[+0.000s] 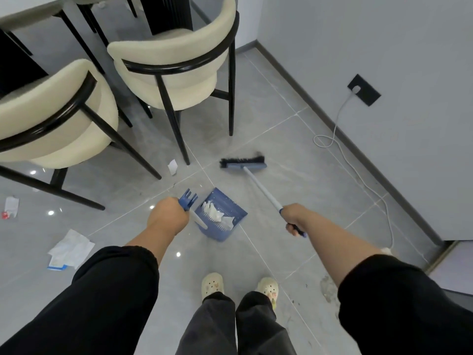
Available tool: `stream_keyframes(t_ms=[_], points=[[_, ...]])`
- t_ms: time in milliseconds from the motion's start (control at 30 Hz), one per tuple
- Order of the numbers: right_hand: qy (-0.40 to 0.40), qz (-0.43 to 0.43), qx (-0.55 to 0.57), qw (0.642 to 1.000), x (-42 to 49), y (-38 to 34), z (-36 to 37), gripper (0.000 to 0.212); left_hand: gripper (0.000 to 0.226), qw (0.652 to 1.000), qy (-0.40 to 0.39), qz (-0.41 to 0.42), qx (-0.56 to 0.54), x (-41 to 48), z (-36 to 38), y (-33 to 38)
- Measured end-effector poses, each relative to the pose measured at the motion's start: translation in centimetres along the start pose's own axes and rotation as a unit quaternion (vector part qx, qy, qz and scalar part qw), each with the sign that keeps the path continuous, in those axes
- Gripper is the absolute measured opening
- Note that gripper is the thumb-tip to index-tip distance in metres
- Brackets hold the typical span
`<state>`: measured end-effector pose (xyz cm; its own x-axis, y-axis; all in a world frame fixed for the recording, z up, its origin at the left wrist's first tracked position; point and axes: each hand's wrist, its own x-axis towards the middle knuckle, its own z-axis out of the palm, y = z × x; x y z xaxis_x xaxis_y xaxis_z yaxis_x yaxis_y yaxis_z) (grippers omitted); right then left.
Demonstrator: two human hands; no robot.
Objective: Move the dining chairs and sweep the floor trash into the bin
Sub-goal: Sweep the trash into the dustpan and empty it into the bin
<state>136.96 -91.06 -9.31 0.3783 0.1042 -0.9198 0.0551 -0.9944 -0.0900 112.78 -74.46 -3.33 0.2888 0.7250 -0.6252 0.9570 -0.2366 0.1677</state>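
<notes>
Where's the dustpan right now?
In the head view the dustpan is at centre, just right of the left hand gripping its handle, with the broom head beyond it.

Head-worn camera looks steeply down at the nearby floor (281, 129).

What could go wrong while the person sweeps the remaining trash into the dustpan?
1. The dustpan in the left hand holds crumpled paper; tipping it could spill this.
2. The broom in the right hand is near a loose white cable and might snag it.
3. The scrap beside the chair leg might slide under the chair.
</notes>
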Motion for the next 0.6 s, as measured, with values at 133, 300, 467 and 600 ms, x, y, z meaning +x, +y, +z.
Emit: stream_keyframes(t_ms=[133, 300, 467, 600], points=[[-0.135, 0.066, 0.063, 0.987, -2.3, 3.6, 4.0, 0.028, 0.022, 1.0, 0.003, 0.004, -0.016, 0.0, -0.1, 0.5], [-0.206, 0.086, 0.262, 0.939, -8.8, 7.5, 0.4, 0.02, 0.019, 0.999, 0.012, -0.006, -0.046, -0.2, -0.2, 0.1], [-0.106, -0.006, 0.162, 0.981, -9.9, 5.7, -0.2, 0.024, 0.023, 1.0, 0.002, 0.006, -0.008, -1.5, -0.6, -0.1], [-0.079, 0.035, 0.099, 0.991, -7.6, 3.7, 3.1, 0.015, 0.027, 0.999, -0.011, 0.01, 0.03, -2.3, -0.8, -1.2]])
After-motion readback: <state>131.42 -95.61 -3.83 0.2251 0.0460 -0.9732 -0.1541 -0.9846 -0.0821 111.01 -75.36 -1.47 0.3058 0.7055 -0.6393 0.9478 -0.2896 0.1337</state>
